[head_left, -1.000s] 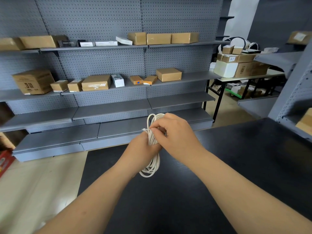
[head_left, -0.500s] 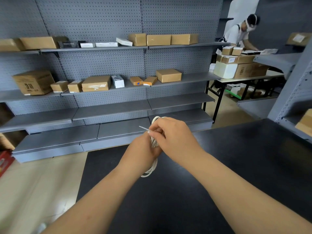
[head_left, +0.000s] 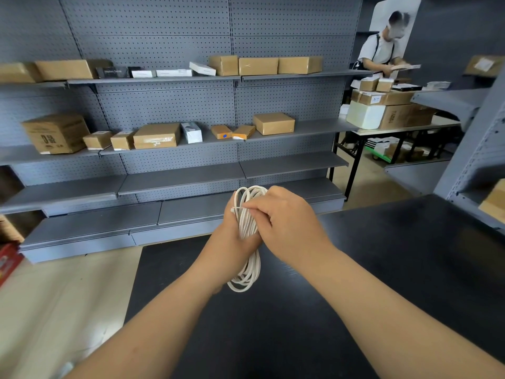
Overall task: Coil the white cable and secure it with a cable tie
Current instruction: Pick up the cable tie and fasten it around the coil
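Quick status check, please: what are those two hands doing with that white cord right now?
Left hand grips white cable coil mid-bundle. Right hand pinches cable tie across the upper loops. Coil held above black table; nothing in the way.

My left hand [head_left: 232, 242] grips the white cable [head_left: 247, 258] coil; my right hand [head_left: 284, 228] pinches just beside it

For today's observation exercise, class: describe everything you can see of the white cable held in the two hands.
The white cable is thin, round and smooth, plastic-looking, wound into a long oval coil of several loops. It hangs roughly upright above the black tabletop, touching nothing there. The left hand grips its middle; the right hand pinches near the top, where a thin white cable tie crosses the strands. Loops stick out above and below the hands. Its ends are hidden.
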Demonstrator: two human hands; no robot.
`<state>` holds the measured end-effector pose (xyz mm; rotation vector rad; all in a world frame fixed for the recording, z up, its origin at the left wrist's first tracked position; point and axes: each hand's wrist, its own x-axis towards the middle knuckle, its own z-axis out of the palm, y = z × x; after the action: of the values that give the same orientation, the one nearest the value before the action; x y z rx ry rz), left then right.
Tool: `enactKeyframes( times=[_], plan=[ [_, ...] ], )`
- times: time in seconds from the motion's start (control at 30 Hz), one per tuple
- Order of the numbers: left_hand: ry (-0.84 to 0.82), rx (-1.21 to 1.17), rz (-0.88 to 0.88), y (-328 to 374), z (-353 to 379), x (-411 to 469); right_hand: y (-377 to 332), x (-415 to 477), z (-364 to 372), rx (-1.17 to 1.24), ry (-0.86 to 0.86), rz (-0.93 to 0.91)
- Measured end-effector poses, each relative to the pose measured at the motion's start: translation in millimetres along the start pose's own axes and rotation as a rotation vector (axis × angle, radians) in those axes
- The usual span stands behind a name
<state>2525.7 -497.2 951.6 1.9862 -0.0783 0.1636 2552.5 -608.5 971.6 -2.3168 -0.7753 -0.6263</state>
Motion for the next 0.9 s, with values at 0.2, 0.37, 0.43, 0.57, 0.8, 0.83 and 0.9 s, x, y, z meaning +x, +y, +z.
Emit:
enactKeyframes(
  times=[0.2,0.37,0.43,0.57,0.8,0.83,0.9],
  plan=[
    [0.024,-0.083,-0.037,-2.0,0.2,-0.7,0.1,0.3,3.5,-0.065,0.043,-0.017],
    [0.026,-0.125,-0.05,-3.9,0.1,0.4,-0.6,0.9,5.5,-0.088,0.044,-0.034],
    [0.022,-0.124,-0.04,-4.1,0.3,0.7,-0.4,1.1,5.9,-0.089,0.041,-0.04],
    [0.041,-0.078,-0.044,-1.3,0.8,0.6,-1.6,1.0,5.0,-0.092,0.065,-0.081],
    [0.046,-0.019,-0.054,1.3,1.5,0.9,-0.5,1.1,7.9,-0.103,0.083,-0.102],
    [0.049,0.003,-0.052,1.3,1.3,1.2,-0.2,1.2,8.2,-0.108,0.076,-0.102],
    [0.047,0.067,-0.04,0.5,0.8,1.7,0.2,1.5,8.8,-0.111,0.061,-0.096]
  ],
)
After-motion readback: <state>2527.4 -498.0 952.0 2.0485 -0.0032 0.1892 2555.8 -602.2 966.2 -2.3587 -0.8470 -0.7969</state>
